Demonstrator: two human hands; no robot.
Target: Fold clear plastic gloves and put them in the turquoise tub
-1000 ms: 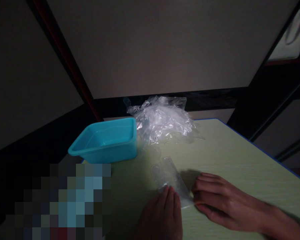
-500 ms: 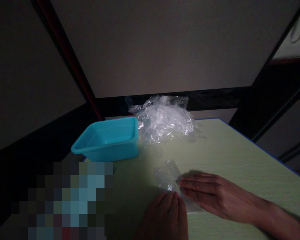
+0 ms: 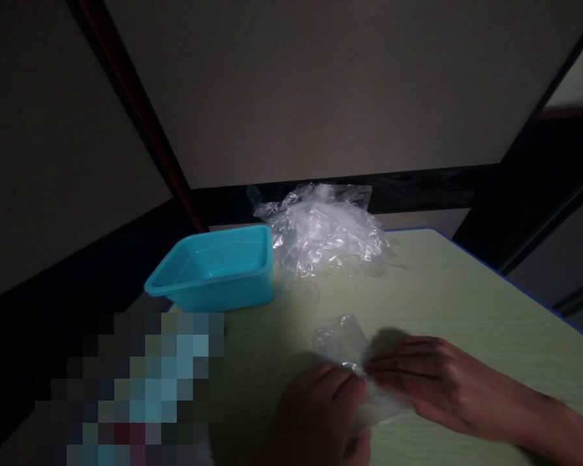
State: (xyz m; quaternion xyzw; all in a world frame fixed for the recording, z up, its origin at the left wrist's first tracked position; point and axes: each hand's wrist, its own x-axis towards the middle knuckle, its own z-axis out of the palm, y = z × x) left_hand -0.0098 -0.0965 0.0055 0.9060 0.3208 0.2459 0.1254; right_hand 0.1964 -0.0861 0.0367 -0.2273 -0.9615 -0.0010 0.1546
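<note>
A clear disposable plastic glove [image 3: 344, 340] lies over the near part of the table, its rounded finger ends pointing away from me. My left hand [image 3: 320, 408] is curled at the glove's left side, thumb and fingers closed on the film. From the right, my right hand [image 3: 432, 382] meets it with fingers held together, their tips pinched at the glove's right edge. Slight blur and shadow hide the exact grip of the right fingertips. The glove's lower part [image 3: 381, 408] spreads, wrinkled, between the two hands.
A turquoise plastic basin [image 3: 223, 291] stands at the table's left edge. Beside it, a heap of crumpled clear plastic gloves [image 3: 330, 233] covers the back. The pale green table [image 3: 466, 310] has a blue edge; a panel wall rises behind. A pixelated patch covers the lower left.
Both hands and the glove have shifted slightly right in view. My left hand has turned, so its thumb now shows, and the right fingers have bent more toward the glove.
</note>
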